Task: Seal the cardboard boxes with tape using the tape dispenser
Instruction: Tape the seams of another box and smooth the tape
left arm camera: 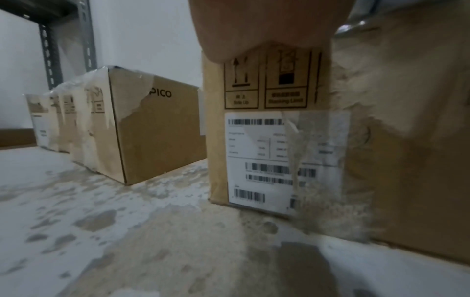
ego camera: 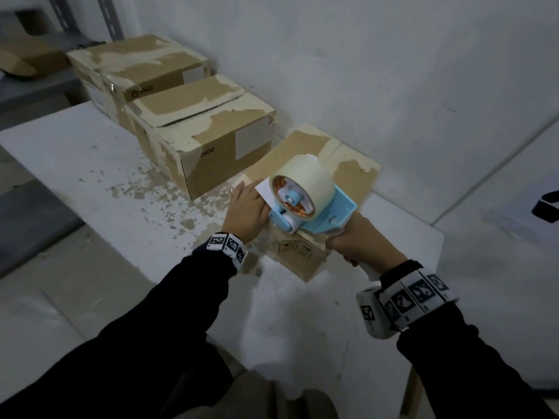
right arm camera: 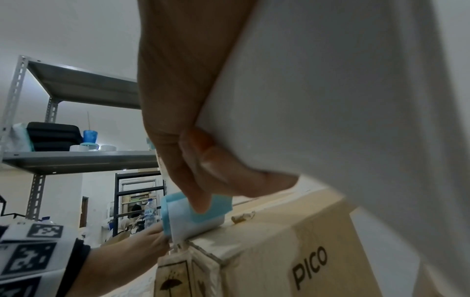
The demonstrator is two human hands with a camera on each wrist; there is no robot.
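The nearest cardboard box (ego camera: 351,173) lies on the white table, patched with old tape. On its near end stands a blue tape dispenser (ego camera: 338,213) with a cream tape roll (ego camera: 305,182). My right hand (ego camera: 354,240) grips its white handle (right arm camera: 330,100), and the dispenser's front (right arm camera: 193,213) touches the box's top edge (right arm camera: 254,237). My left hand (ego camera: 246,207) lies flat on the box top at the near-left corner, just beside the dispenser's nose. In the left wrist view, the box's labelled end face (left arm camera: 279,160) fills the picture below my left hand (left arm camera: 267,26).
Two more PICO boxes (ego camera: 211,137) (ego camera: 142,68) stand in a row to the left along the wall. The table (ego camera: 90,164) has worn, flaking paint. A metal shelf (right arm camera: 76,158) with a cup and tape rolls stands off to the left.
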